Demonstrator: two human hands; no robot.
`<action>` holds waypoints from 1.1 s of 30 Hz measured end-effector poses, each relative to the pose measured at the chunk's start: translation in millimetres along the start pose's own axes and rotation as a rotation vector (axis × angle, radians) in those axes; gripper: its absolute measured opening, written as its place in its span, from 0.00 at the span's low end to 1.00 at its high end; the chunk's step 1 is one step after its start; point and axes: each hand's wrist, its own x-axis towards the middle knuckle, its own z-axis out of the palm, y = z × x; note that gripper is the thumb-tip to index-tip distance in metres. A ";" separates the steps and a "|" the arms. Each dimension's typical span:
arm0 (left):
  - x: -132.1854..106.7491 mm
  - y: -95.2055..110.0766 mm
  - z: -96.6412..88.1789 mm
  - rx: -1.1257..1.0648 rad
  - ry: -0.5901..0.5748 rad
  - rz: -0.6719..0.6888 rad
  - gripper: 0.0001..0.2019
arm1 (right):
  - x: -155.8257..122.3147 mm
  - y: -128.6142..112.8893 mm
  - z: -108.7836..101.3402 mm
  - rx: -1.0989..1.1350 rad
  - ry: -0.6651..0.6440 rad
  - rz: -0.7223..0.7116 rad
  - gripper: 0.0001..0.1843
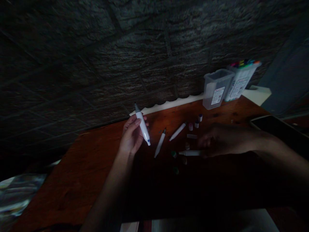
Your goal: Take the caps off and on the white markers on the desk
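My left hand (131,137) is raised above a reddish wooden table (96,161), its fingers closed round a white uncapped marker (143,126) that points up and away. My right hand (218,140) lies low over the table, knuckles up, with its fingertips at the end of another white marker (190,153) lying flat; whether it grips the marker is too dark to tell. Two more uncapped white markers (160,142) (178,131) lie between the hands. Several small caps (196,124) are scattered around them.
At the back right stand an empty clear plastic box (216,88) and a second box (241,77) filled with coloured markers. A dark flat device (277,129) lies at the right. A dark stone-pattern wall rises behind the table. Cloth lies at the lower left.
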 end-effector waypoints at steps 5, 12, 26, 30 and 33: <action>0.0 -0.5 0.3 -0.008 -0.016 0.015 0.06 | 3.3 6.3 11.2 -0.059 -0.037 0.002 0.04; 2.3 -6.8 1.2 -0.005 -0.049 -0.002 0.06 | 4.0 -9.1 7.1 -0.096 0.017 0.063 0.06; -0.6 -19.6 -7.9 -0.014 -0.289 -0.328 0.10 | 13.1 63.2 -25.5 -0.414 0.695 0.149 0.33; -5.0 -20.1 -6.6 0.001 -0.357 -0.367 0.10 | 22.1 66.7 -18.2 -0.410 0.565 0.059 0.16; -7.0 -20.7 -6.2 0.046 -0.394 -0.359 0.10 | 25.1 59.6 -15.4 -0.402 0.563 -0.003 0.11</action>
